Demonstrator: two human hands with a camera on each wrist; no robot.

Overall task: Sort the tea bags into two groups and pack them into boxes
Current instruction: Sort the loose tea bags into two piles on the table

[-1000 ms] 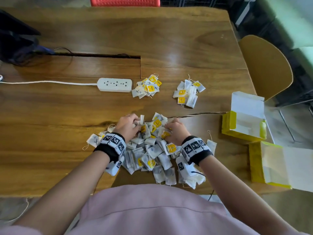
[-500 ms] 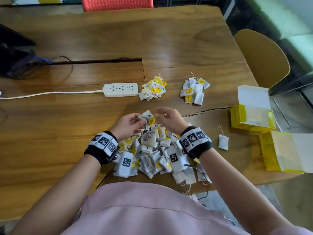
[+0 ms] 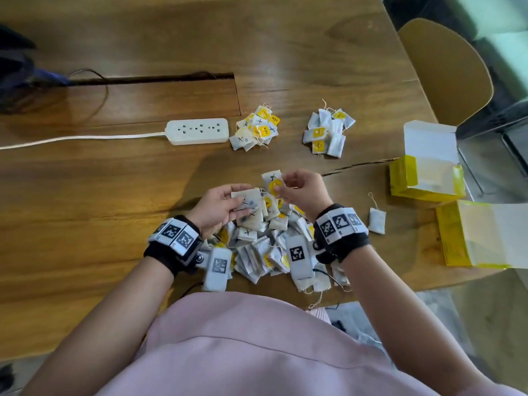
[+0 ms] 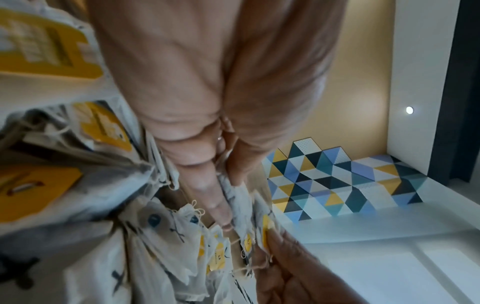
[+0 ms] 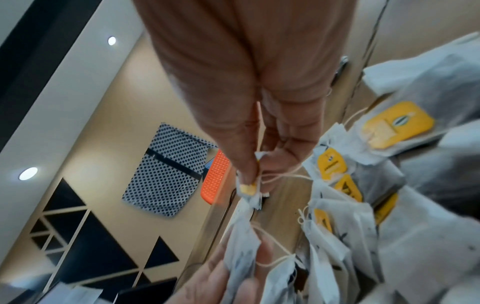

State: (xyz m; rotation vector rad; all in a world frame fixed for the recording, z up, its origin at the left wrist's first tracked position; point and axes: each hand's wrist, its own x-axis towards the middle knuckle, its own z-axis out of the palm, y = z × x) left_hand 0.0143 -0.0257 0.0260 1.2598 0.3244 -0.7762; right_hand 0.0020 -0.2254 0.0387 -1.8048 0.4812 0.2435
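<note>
A big unsorted heap of tea bags (image 3: 265, 247) lies at the table's near edge. Above it my left hand (image 3: 221, 205) holds a white tea bag marked with an X (image 3: 246, 199) between thumb and fingers. My right hand (image 3: 300, 190) pinches another tea bag with a yellow tag (image 3: 273, 181) just above the heap. In the right wrist view its thumb and finger pinch that tag (image 5: 248, 188), with string trailing. Two small sorted piles lie further back, the left pile (image 3: 257, 128) and the right pile (image 3: 328, 131). Two open yellow boxes (image 3: 425, 178) (image 3: 480, 238) stand at the right.
A white power strip (image 3: 197, 131) with its cord lies beside the left sorted pile. One stray tea bag (image 3: 377, 220) lies between the heap and the boxes. A yellow chair (image 3: 445, 72) stands past the table's right edge, and a dark object (image 3: 14, 70) sits at the far left.
Both hands have risen out of the heap, each lifting a tea bag. The right hand now holds a yellow-tagged bag apart from the left hand's X-marked bag.
</note>
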